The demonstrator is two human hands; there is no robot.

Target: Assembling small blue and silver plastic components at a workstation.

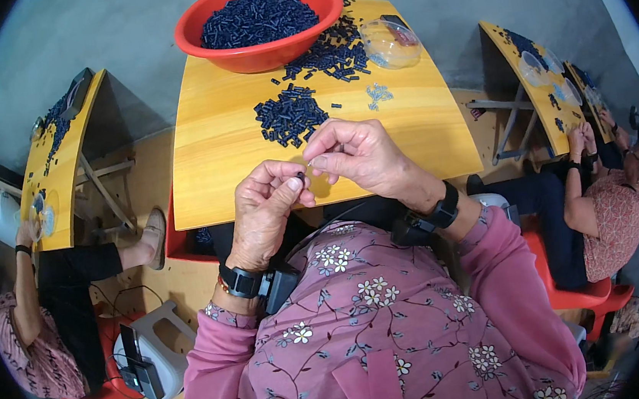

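Just above the near edge of the yellow table, my left hand (265, 208) pinches a small black tubular piece (301, 176) between thumb and fingers. Close beside it, my right hand (361, 155) is closed in a pinch at that piece; whatever lies between its fingertips is too small to make out. Beyond both hands sits a loose pile of black tubular pieces (290, 115). To the right of that pile lies a little heap of tiny pale, shiny parts (379, 97).
A red basin (191, 36) full of black pieces stands at the table's far side, with more scattered pieces (340, 53) beside it. Right of these is a clear plastic bowl (396, 52). Other people work at yellow tables (66, 201) on both sides.
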